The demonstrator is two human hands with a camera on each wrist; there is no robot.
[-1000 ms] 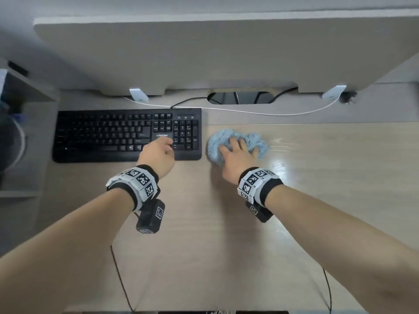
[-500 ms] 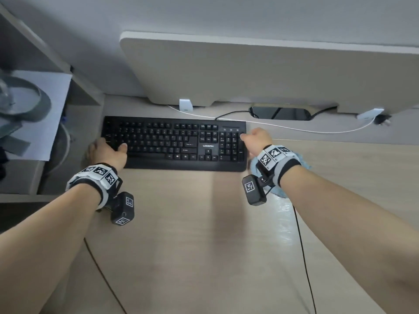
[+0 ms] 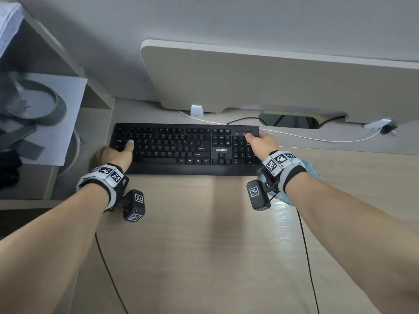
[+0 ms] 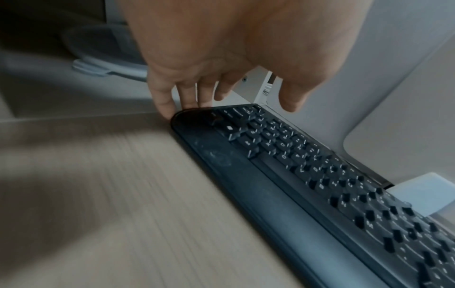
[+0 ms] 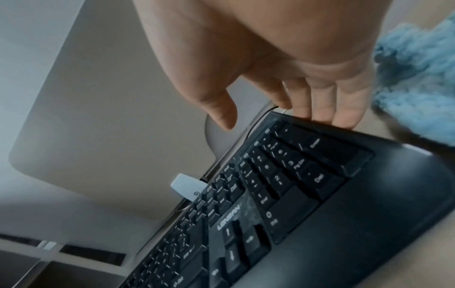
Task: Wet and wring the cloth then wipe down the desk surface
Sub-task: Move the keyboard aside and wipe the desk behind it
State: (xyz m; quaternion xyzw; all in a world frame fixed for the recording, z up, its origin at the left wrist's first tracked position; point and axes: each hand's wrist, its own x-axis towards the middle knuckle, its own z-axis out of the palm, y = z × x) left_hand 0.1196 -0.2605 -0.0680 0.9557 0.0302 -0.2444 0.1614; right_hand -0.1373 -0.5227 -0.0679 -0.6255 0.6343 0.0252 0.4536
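Note:
A black keyboard (image 3: 181, 150) lies on the light wooden desk (image 3: 204, 245). My left hand (image 3: 115, 152) holds its left end, thumb on the keys and fingers (image 4: 167, 109) down against the end edge. At the right end my right hand (image 3: 263, 143) holds the number pad side, thumb over the keys and fingers (image 5: 344, 117) round the edge. The light blue cloth (image 3: 310, 168) lies bunched on the desk just right of the keyboard (image 5: 320, 194), mostly hidden under my right wrist; no hand touches the cloth (image 5: 413, 87).
A raised beige monitor shelf (image 3: 272, 82) overhangs the back of the desk, with a white cable (image 3: 317, 138) and a black cable beneath it. A side shelf unit (image 3: 97, 91) with paper and grey items stands at the left. Wrist camera cables trail over the desk front.
My right hand has left the cloth and moved to the keyboard's right end. My left hand has slid from the number pad area to the left end. The view has turned left.

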